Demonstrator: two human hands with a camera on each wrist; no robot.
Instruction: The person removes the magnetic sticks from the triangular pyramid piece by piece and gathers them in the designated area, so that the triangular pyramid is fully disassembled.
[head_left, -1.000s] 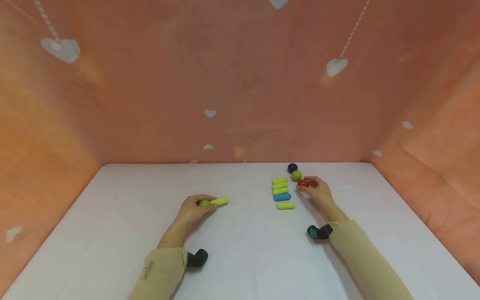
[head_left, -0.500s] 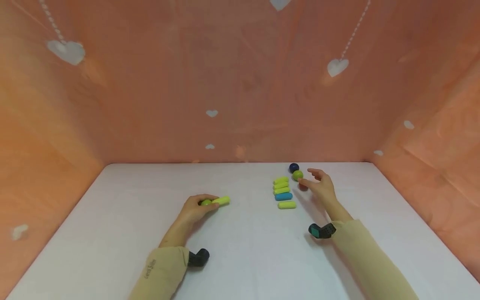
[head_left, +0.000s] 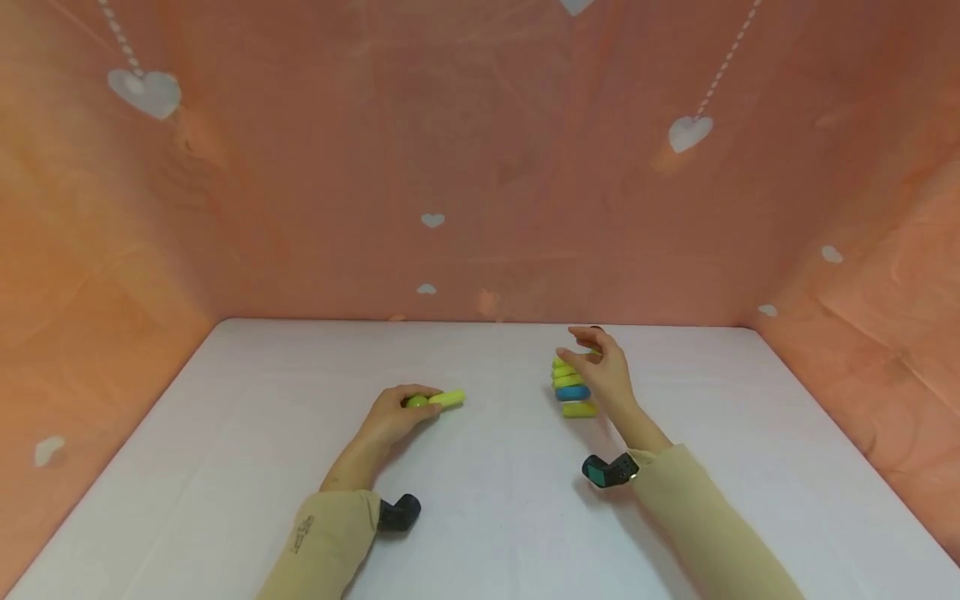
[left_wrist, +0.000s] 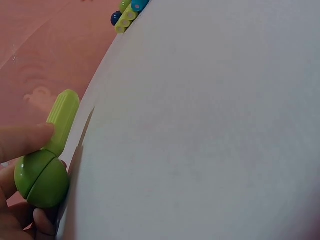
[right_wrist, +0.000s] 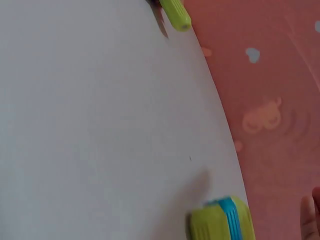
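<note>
My left hand (head_left: 396,414) pinches a yellow-green ridged stick (head_left: 447,398) next to a green ball (head_left: 417,402). In the left wrist view the lower end of the stick (left_wrist: 63,122) meets the grooved ball (left_wrist: 42,178), and a bit of red shows behind them. My right hand (head_left: 609,373) hovers over a row of short sticks, thumb and fingers apart, holding nothing. In that row are several yellow-green sticks (head_left: 579,410) and one blue stick (head_left: 572,392). The right hand mostly covers the balls behind it in the head view; a dark blue ball (left_wrist: 116,18) shows in the left wrist view.
A white table top (head_left: 480,483) spreads under both hands. Behind and at the sides hangs an orange-pink cloth (head_left: 480,167) with pale hearts. Each wrist carries a black camera (head_left: 401,512).
My right hand has let go of the red ball and moved left, over the sticks, so it covers the balls. My left hand still holds the stick in nearly the same place.
</note>
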